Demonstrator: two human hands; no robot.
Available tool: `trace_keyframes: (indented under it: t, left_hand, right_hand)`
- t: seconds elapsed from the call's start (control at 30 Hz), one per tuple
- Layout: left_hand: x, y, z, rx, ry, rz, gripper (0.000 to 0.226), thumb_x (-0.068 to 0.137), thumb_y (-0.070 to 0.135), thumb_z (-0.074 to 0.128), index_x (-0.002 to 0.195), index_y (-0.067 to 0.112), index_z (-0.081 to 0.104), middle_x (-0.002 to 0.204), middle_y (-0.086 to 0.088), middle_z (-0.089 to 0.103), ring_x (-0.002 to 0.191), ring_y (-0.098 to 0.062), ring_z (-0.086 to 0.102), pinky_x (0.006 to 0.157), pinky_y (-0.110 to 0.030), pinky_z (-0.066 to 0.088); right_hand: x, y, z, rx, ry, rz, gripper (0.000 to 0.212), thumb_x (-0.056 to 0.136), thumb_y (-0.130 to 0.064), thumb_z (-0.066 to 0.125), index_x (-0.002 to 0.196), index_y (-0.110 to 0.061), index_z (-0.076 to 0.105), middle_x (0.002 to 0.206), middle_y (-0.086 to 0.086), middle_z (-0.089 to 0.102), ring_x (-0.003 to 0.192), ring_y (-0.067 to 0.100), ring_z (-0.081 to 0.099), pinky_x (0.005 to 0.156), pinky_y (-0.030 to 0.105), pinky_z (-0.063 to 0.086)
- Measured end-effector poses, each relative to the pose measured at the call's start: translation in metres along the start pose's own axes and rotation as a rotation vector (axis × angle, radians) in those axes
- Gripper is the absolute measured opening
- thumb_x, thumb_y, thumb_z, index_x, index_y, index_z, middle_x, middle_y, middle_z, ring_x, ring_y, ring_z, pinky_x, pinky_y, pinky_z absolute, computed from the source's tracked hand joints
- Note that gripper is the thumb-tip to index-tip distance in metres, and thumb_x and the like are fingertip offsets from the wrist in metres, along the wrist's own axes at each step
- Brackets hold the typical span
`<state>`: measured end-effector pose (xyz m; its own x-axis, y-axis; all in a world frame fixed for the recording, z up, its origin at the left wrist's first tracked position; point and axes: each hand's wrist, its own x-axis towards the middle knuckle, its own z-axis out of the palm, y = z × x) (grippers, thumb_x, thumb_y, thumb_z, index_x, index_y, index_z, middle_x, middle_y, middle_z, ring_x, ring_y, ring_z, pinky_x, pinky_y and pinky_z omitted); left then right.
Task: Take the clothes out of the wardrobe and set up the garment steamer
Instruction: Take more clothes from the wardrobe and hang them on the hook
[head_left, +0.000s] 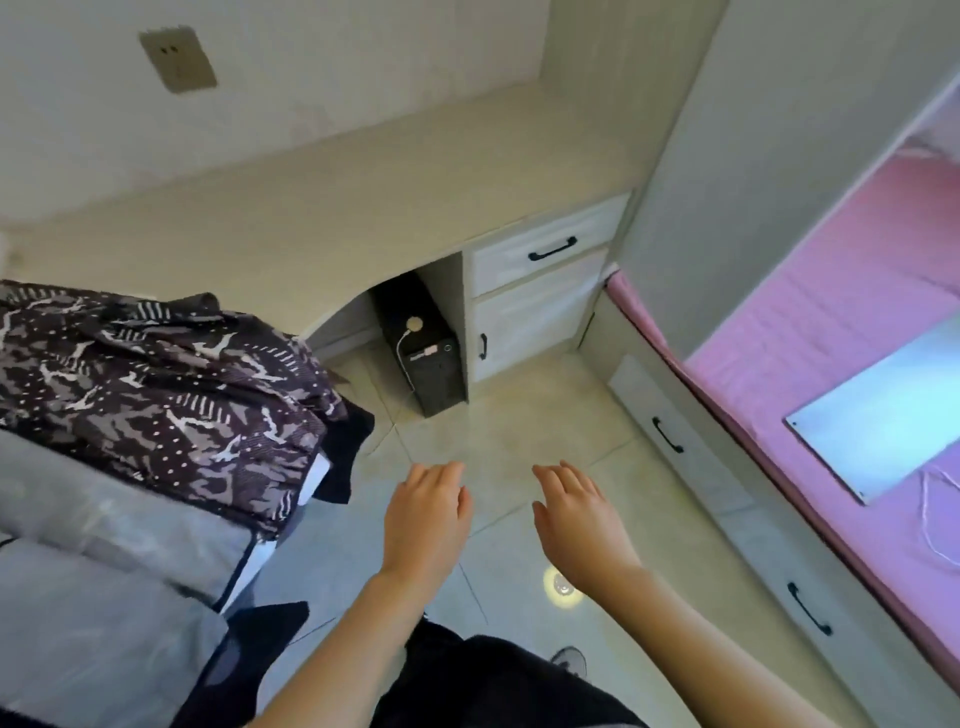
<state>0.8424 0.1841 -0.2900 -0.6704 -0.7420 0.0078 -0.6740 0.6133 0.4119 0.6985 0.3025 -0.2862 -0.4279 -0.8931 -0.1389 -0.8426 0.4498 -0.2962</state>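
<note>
My left hand (428, 514) and my right hand (574, 522) are stretched out side by side over the tiled floor, palms down, fingers loosely apart, holding nothing. A dark patterned garment (156, 384) lies spread over a surface at the left, with a grey cloth (104, 571) below it. No wardrobe and no garment steamer are in view.
A built-in cream desk (363, 192) runs along the back wall, with a drawer (550, 249), a cabinet door and a black computer tower (431, 353) beneath. A bed with a pink sheet (831, 322) and base drawers stands at the right. A wall socket (176, 60) is upper left.
</note>
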Motion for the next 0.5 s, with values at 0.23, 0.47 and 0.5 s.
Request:
trace_keyframes:
  t: [0.23, 0.47, 0.5]
  left_hand:
    - [-0.024, 0.133, 0.071, -0.022, -0.124, 0.193, 0.030, 0.095, 0.026, 0.048, 0.121, 0.019, 0.062, 0.109, 0.008, 0.068, 0.105, -0.016, 0.055, 0.082, -0.029, 0.048]
    - [-0.032, 0.228, 0.109, -0.005, -0.227, 0.399, 0.030, 0.094, 0.025, 0.050, 0.122, 0.018, 0.061, 0.110, 0.008, 0.066, 0.107, -0.015, 0.054, 0.085, -0.026, 0.043]
    - [-0.029, 0.240, 0.113, 0.004, -0.235, 0.425, 0.030, 0.093, 0.024, 0.052, 0.120, 0.017, 0.062, 0.109, 0.007, 0.067, 0.107, -0.015, 0.055, 0.085, -0.027, 0.044]
  right_hand:
    - [-0.092, 0.112, -0.017, -0.006, 0.081, 0.198, 0.044, 0.081, -0.022, 0.070, 0.122, -0.006, 0.061, 0.114, 0.009, 0.067, 0.113, 0.031, 0.061, 0.093, 0.041, 0.050]
    - [-0.155, 0.187, -0.040, 0.049, 0.167, 0.399, 0.044, 0.090, -0.022, 0.059, 0.130, -0.005, 0.053, 0.125, 0.011, 0.061, 0.123, 0.031, 0.052, 0.104, 0.039, 0.040]
    - [-0.160, 0.196, -0.042, 0.056, 0.180, 0.425, 0.044, 0.090, -0.022, 0.058, 0.130, -0.005, 0.052, 0.125, 0.011, 0.060, 0.123, 0.031, 0.052, 0.105, 0.039, 0.039]
